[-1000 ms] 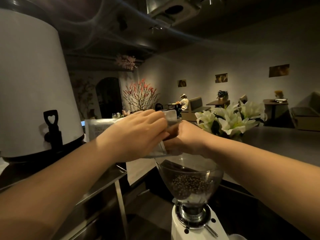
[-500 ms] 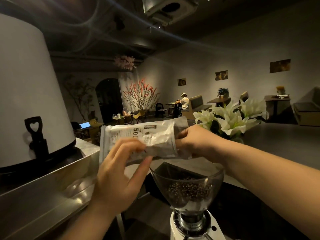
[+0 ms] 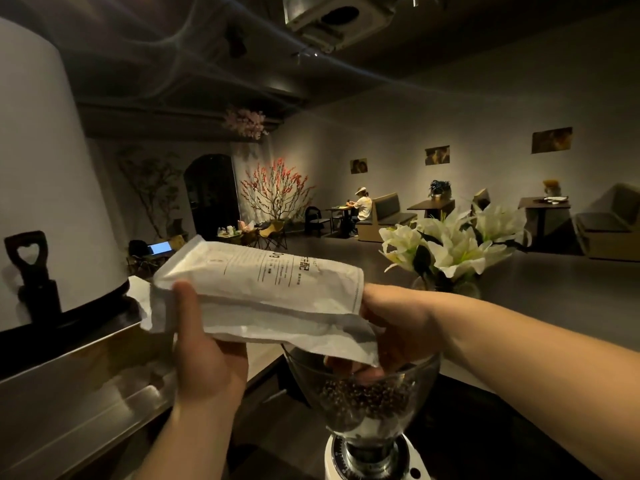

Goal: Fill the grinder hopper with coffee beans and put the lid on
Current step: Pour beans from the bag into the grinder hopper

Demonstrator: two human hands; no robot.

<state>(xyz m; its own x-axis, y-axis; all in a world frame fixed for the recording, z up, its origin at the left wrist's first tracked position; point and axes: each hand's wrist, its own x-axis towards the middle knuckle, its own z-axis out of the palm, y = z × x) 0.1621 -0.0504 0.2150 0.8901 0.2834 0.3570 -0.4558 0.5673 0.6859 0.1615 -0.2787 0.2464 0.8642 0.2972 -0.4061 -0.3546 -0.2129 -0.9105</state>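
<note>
Bag (image 3: 263,289) raised, tilted over hopper (image 3: 363,393); beans (image 3: 363,398) inside.

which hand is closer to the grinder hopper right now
Right. The right hand grips the bag's mouth end directly above the hopper rim, fingers dipping into its opening. The left hand holds the bag's other end, off to the hopper's left.

Dim room, wide-angle warping, soft shadowy edges.

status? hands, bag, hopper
Left hand holds bag from beneath; right hand grips its mouth end over hopper. Beans low. No lid seen.
</note>
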